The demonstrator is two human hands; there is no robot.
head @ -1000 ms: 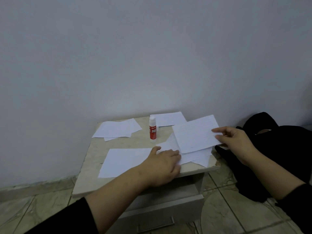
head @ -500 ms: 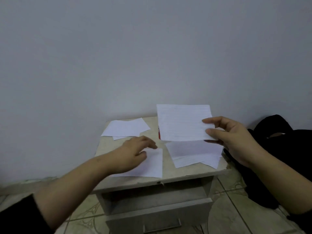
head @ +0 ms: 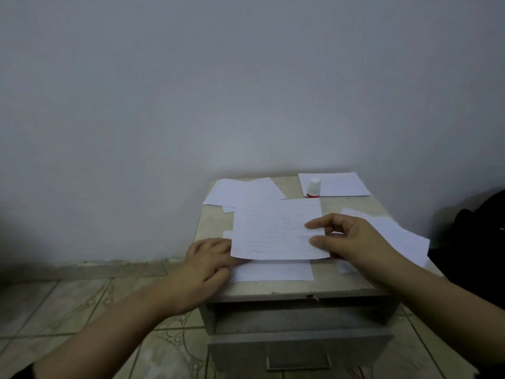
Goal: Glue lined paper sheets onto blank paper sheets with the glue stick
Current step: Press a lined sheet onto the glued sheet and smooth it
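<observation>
My right hand [head: 352,237] pinches the right edge of a lined paper sheet [head: 273,231] and holds it low over the small table [head: 352,285]. Under it lies a blank sheet [head: 273,270] near the table's front edge. My left hand [head: 207,265] rests on the blank sheet's left end, its fingertips hidden beneath the lined sheet's lower left corner. The glue stick [head: 313,187], white cap over a red body, stands upright at the back of the table, mostly hidden behind the lined sheet.
More paper sheets lie at the back left [head: 240,191], back right [head: 338,184] and right side [head: 396,236] of the table. A drawer [head: 297,348] stands pulled out below the top. Dark cloth [head: 478,242] lies on the tiled floor to the right. A wall rises just behind.
My right hand has carried the lined sheet down and to the left over the blank sheet. My left hand has moved onto the blank sheet's left end. The view has shifted left.
</observation>
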